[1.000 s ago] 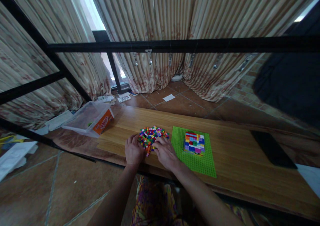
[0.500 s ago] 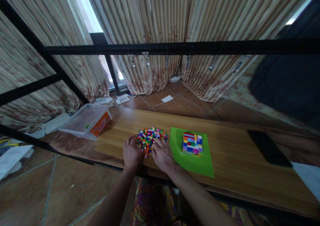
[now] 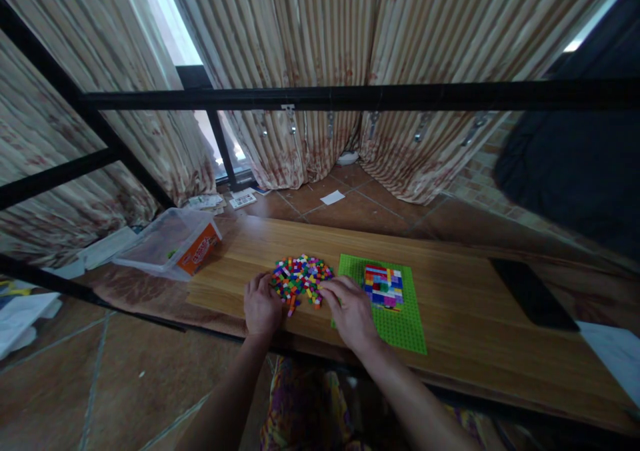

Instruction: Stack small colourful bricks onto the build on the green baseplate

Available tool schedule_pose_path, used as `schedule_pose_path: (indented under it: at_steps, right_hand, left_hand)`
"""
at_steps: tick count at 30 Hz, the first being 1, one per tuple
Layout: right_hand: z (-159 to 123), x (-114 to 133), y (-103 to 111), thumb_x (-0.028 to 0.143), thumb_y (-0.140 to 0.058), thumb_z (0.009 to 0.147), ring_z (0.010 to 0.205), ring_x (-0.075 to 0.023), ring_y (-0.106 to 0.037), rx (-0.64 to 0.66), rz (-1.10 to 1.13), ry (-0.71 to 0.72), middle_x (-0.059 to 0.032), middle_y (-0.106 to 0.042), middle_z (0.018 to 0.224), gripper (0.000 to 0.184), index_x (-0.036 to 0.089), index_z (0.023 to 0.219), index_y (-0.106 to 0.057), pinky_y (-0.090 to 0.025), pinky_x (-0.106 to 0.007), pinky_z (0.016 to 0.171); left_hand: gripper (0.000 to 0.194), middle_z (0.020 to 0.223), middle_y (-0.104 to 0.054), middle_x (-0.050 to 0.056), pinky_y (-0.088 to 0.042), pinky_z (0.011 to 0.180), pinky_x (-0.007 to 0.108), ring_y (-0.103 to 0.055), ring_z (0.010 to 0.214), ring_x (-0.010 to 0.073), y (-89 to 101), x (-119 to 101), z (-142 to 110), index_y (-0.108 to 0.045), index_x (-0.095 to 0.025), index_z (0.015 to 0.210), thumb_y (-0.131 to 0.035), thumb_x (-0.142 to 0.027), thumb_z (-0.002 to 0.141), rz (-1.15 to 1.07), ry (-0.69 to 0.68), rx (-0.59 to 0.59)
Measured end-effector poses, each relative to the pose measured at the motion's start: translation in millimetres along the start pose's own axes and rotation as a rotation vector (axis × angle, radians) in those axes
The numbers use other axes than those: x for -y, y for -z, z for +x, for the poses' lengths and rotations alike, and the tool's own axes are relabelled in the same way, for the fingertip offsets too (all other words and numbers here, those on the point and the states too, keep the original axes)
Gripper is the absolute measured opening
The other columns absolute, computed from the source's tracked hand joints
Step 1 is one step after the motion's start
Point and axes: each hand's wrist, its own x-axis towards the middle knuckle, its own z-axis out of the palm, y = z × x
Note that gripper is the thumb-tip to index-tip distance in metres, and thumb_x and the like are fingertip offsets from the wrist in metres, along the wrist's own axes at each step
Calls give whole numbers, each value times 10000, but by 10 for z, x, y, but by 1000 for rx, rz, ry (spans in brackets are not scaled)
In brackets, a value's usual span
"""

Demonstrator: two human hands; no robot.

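A pile of small coloured bricks (image 3: 300, 276) lies on the wooden table (image 3: 465, 318). To its right sits a green baseplate (image 3: 400, 321) with a block of stacked coloured bricks (image 3: 383, 286) on it. My left hand (image 3: 261, 306) rests at the pile's near left edge, fingers curled on the bricks. My right hand (image 3: 351, 311) lies over the baseplate's left edge, between the pile and the built block, its fingers bent together; whether a brick is in them is hidden.
A clear plastic box (image 3: 167, 242) with an orange label stands at the table's far left. A black flat object (image 3: 530, 294) lies at the right. A black metal frame bar (image 3: 350, 96) crosses in front of striped curtains. Papers lie on the tiled floor.
My right hand has moved right, from the pile's near edge onto the baseplate's left edge. My left hand stays at the pile. The view has shifted slightly.
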Motion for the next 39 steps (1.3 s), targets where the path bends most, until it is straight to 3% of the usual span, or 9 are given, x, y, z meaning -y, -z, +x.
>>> schedule_pose_path:
  at_steps: [5,9,15,27,39]
  right_hand:
    - [-142,-312,498,324,-457,947,882,-206,-619,-67,-155,-51,-44,-686,925,243,257,937,-690,-473,-346,827]
    - [-159,-553,697,333,-445,943,883,-219,-610,-65,-308,-37,-47,-691,927,262,255,900,-692,-458,-367,843]
    - [-108,-656,662,307,-449,943,861,-213,-579,-14,-419,43,-48,-675,894,267,246,843,-689,-435,-362,855]
    - [-147,-658,580,248,-501,928,844,-202,-519,-102,-531,101,-40,-651,852,229,225,812,-698,-410,-326,795]
    - [-261,-533,540,218,-513,911,893,-230,-485,-77,-696,74,-59,-658,905,197,195,983,-695,-358,-358,793]
  left_hand:
    - [332,1121,-619,120,-441,960,377,-544,1065,259,20,-15,1,-644,-149,1078,-415,-143,838,11,-7,5]
    - [326,1122,-617,120,-438,968,378,-541,1073,260,37,-30,5,-648,-148,1066,-415,-143,837,16,2,11]
    - [327,1114,-621,116,-441,960,373,-538,1058,260,36,-22,9,-650,-147,1071,-416,-149,843,16,-4,10]
    - [319,1121,-622,116,-447,956,375,-540,1058,260,31,-17,4,-653,-141,1066,-418,-149,850,28,-4,6]
    - [322,1123,-623,117,-444,968,375,-537,1065,260,23,-14,5,-651,-132,1068,-417,-147,848,27,-4,15]
